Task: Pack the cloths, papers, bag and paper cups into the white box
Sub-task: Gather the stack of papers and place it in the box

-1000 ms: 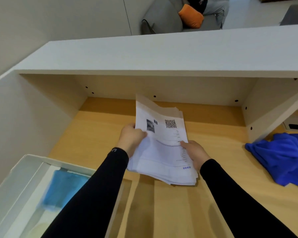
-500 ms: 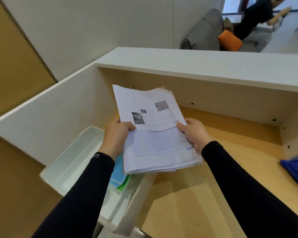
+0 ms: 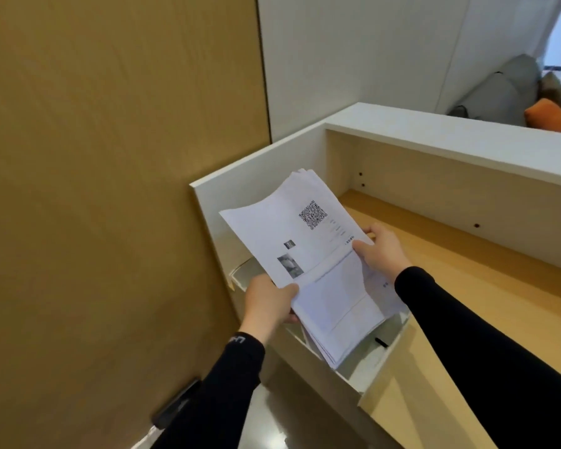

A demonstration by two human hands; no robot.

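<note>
In the head view, you are holding the stack of papers in both hands. It is tilted directly above the white box, and its near corner dips below the box rim.

Your left hand pinches the stack's near-left edge with the thumb on top. Your right hand grips the opposite edge the same way.

Expect the stack to be light, floppy and slick sheet on sheet: the far end curls and the edges fan out. Take it at opposite edges with your fingers underneath.

The tabletop lies just right of the box, and the white side panel rises behind it. The papers hide most of the box's inside. Only pale floor and one small dark mark show, and I cannot tell what the mark is.
</note>
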